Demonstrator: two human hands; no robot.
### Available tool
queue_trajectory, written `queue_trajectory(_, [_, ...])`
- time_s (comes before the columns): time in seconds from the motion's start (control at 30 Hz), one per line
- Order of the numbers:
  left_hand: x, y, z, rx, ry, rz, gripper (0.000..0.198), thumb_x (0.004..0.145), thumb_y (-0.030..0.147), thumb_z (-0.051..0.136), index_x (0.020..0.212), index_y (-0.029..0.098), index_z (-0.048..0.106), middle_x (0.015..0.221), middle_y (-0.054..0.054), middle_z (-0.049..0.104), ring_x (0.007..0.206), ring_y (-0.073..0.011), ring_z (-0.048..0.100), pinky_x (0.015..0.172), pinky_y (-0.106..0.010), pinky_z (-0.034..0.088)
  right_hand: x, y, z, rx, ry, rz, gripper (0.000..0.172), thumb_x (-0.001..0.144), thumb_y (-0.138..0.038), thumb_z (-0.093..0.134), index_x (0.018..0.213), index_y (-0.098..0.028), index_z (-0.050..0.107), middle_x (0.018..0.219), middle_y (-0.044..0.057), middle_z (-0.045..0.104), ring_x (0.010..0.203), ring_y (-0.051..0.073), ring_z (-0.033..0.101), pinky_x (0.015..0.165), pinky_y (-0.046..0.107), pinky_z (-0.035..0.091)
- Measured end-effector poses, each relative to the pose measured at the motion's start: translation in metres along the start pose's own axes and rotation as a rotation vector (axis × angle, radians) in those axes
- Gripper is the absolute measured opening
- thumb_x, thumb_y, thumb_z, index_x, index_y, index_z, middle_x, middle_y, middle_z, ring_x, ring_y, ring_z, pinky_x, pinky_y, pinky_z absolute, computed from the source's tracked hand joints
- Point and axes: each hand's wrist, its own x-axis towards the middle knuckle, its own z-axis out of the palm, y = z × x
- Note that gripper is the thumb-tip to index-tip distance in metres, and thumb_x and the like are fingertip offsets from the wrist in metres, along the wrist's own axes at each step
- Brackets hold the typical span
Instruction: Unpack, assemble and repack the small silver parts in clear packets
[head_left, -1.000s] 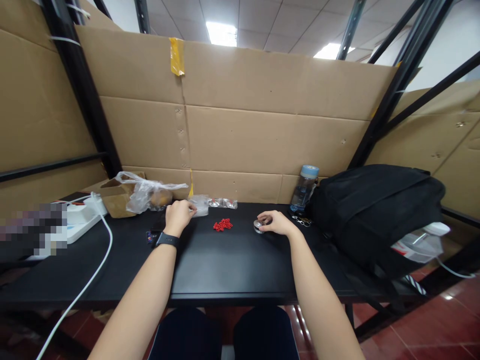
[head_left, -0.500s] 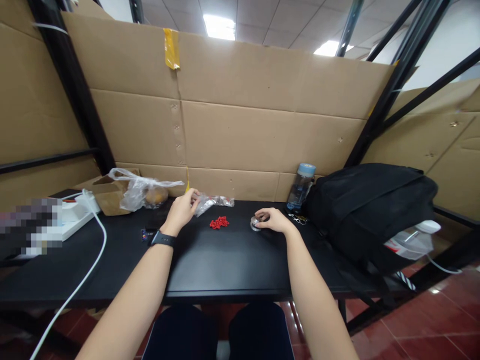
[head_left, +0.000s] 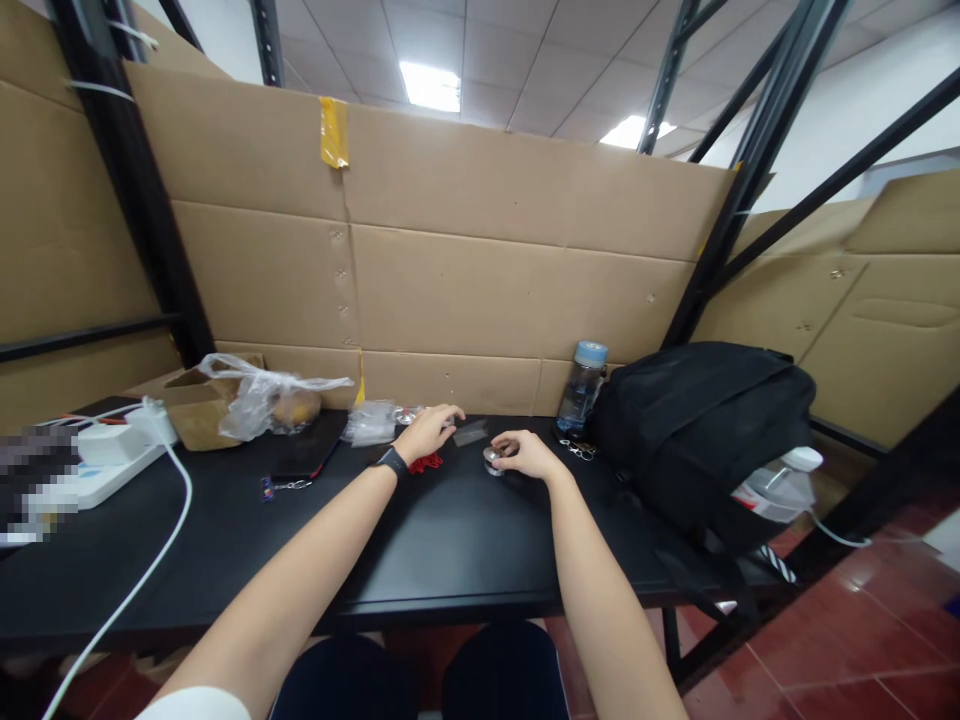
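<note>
Both hands sit out near the far edge of the black table (head_left: 450, 540), close together. From my feed, the left hand (head_left: 429, 432) lies flat and palm down with its fingers stretched toward a small clear plastic bag (head_left: 471, 434) lying just beyond the fingertips; I cannot tell whether they actually touch it. Under the heel of that hand peeks a little heap of red pieces (head_left: 429, 462), and a dark watch (head_left: 391, 462) circles the wrist. The right hand (head_left: 525, 455) is curled over a small round silver object (head_left: 493, 460), fingertips pinched on it against the tabletop, though the object is too small for me to say more than that it looks like metal. The 2 hands are near each other, with the silver object between them. Just right of the right hand lies a bunch of keys on rings (head_left: 576, 450), and behind it stands a clear water bottle (head_left: 579, 388) with a light blue cap, touching a large black backpack (head_left: 697, 430) that fills the right end of the table. To the left of the left hand are another crumpled clear bag (head_left: 369, 422), a dark phone (head_left: 304, 455) lying flat, a filmy plastic bag with something orange inside (head_left: 274, 400), and a brown cardboard box (head_left: 196, 415). At the far left a white power strip (head_left: 97, 462) sends a white cable (head_left: 161, 545) across the table edge. Cardboard sheets (head_left: 480, 270) wall off the back.
</note>
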Motion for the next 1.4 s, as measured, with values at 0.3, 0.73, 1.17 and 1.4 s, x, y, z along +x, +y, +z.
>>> queue_trajectory(0.3, [-0.045,-0.040,-0.008,0.051,-0.156,-0.134,0.021,0.085,0.030,0.064,0.103,0.025,0.075,0.110,-0.006,0.075,0.103,-0.0228,0.069,0.095,-0.033,0.050,0.001,0.001,-0.001,0.016,0.018,0.009,0.042,0.066,-0.032,0.085,0.105,-0.017,0.075,0.106,0.009,0.078,0.088,0.021,0.073,0.079,0.029,0.055])
queue_trajectory(0.73, [-0.039,-0.021,-0.010,-0.033,-0.011,-0.223,0.014,0.087,0.025,0.058,0.092,0.023,0.072,0.095,-0.003,0.077,0.093,-0.0212,0.071,0.090,-0.033,0.050,0.004,-0.017,0.009,0.018,0.170,-0.008,0.044,0.071,-0.039,0.080,0.110,-0.019,0.073,0.084,0.004,0.074,0.068,0.017,0.067,0.069,0.029,0.055])
queue_trajectory(1.17, [-0.027,0.016,-0.010,-0.295,0.215,-0.244,0.014,0.087,0.032,0.070,0.094,0.023,0.078,0.099,-0.005,0.079,0.098,-0.0233,0.072,0.098,-0.038,0.051,0.012,-0.053,0.044,0.564,0.231,-0.137,0.056,0.068,-0.039,0.085,0.117,-0.023,0.062,0.124,0.010,0.068,0.097,0.021,0.071,0.091,0.037,0.058])
queue_trajectory(1.4, [-0.026,0.030,-0.003,-0.208,0.273,-0.207,0.012,0.089,0.031,0.067,0.090,0.026,0.078,0.107,-0.006,0.068,0.108,-0.0235,0.064,0.100,-0.040,0.046,0.012,-0.062,0.054,0.622,0.233,-0.119,0.056,0.063,-0.044,0.088,0.110,-0.024,0.066,0.115,0.007,0.073,0.098,0.024,0.072,0.091,0.039,0.059])
